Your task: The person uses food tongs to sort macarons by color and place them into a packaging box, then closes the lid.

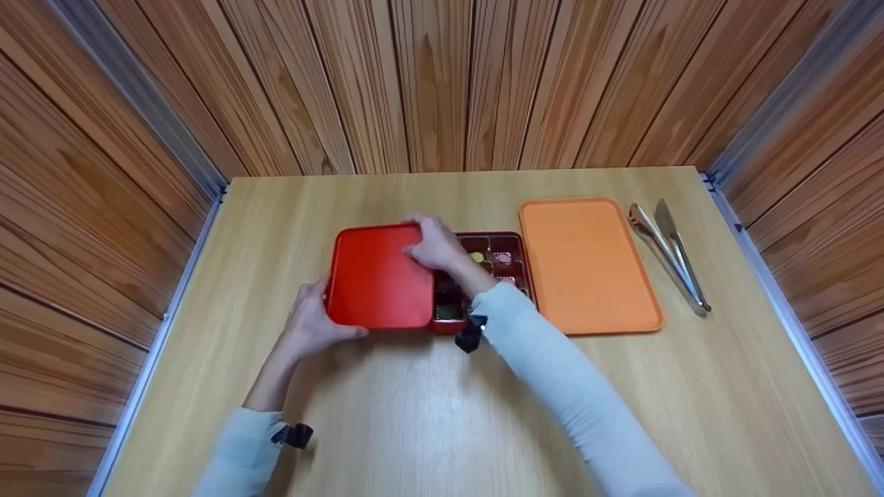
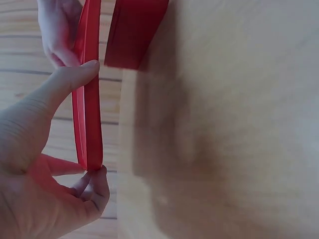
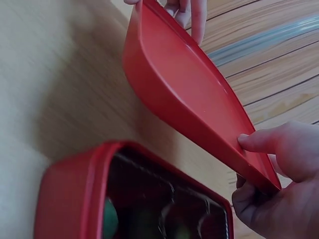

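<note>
A square red lid (image 1: 380,276), with a raised rim around its upper face, is held level above the table. My left hand (image 1: 314,321) grips its left side near the front corner, with the thumb (image 2: 82,73) along the front edge. At the back right corner my right hand (image 1: 438,243) holds it, thumb on the upper face and fingers under the edge, as the right wrist view shows. Just right of the lid, a red box (image 3: 65,199) stands uncovered on the table. Small coloured pieces sit in its dark divided compartments. The lid and my right forearm hide part of it.
An orange tray (image 1: 587,269) lies right beside the box. Beyond it are metal tongs (image 1: 666,252) and a dark-bladed knife (image 1: 673,228), their lower ends close together. Wooden plank walls (image 1: 428,83) enclose the table (image 1: 414,428) at the back and sides.
</note>
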Demonstrator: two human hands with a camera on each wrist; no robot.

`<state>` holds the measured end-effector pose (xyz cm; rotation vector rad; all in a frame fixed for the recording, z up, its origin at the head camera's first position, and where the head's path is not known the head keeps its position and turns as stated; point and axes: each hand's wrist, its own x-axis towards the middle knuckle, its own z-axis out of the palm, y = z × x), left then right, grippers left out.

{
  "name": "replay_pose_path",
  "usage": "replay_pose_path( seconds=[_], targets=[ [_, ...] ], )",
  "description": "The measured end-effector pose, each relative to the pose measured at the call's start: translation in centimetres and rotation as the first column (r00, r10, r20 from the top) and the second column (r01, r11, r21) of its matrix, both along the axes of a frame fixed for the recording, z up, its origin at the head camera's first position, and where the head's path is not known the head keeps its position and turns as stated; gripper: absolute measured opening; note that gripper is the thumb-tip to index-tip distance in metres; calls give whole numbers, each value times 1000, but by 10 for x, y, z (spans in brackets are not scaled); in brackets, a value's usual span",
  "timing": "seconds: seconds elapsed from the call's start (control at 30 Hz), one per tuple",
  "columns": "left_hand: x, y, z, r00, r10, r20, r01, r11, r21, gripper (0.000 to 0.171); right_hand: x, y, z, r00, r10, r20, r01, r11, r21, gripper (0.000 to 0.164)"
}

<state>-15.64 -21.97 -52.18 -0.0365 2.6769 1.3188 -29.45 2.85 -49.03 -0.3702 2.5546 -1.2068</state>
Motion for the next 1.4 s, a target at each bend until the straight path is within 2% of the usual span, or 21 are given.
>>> replay_pose_path(
  seconds=[0.17, 0.47, 0.63, 0.83, 1.0, 1.23, 1.4],
  targets=[
    [-3, 13, 3, 1000, 5, -3, -5, 1000, 9, 114, 1, 12, 8, 1000, -18, -3, 18, 1000, 9, 59],
    [-12, 41, 3, 1000, 5, -26, -5, 1000, 5, 119, -7, 38, 14, 1000, -27, 3, 27, 1000, 4, 58],
    [-16, 58, 5, 999, 9, -47, -7, 999, 36, 118, -10, 54, 17, 999, -39, 25, 39, 999, -19, 58],
    [-18, 77, 7, 997, 5, -82, -1, 999, 43, 118, -14, 75, 20, 1000, -27, 1, 27, 999, 31, 58],
    [-20, 94, 9, 997, 20, -79, -16, 999, 51, 123, -19, 93, 25, 1000, -4, 0, 4, 999, 48, 58],
    [-24, 111, 12, 996, 27, -84, -20, 996, 90, 126, -21, 115, 32, 1000, 5, -16, -4, 999, 33, 58],
    [-27, 115, 13, 992, 5, -126, 17, 985, 172, 116, -19, 127, 41, 997, -27, -72, 26, 1000, -16, 57]
  ],
)
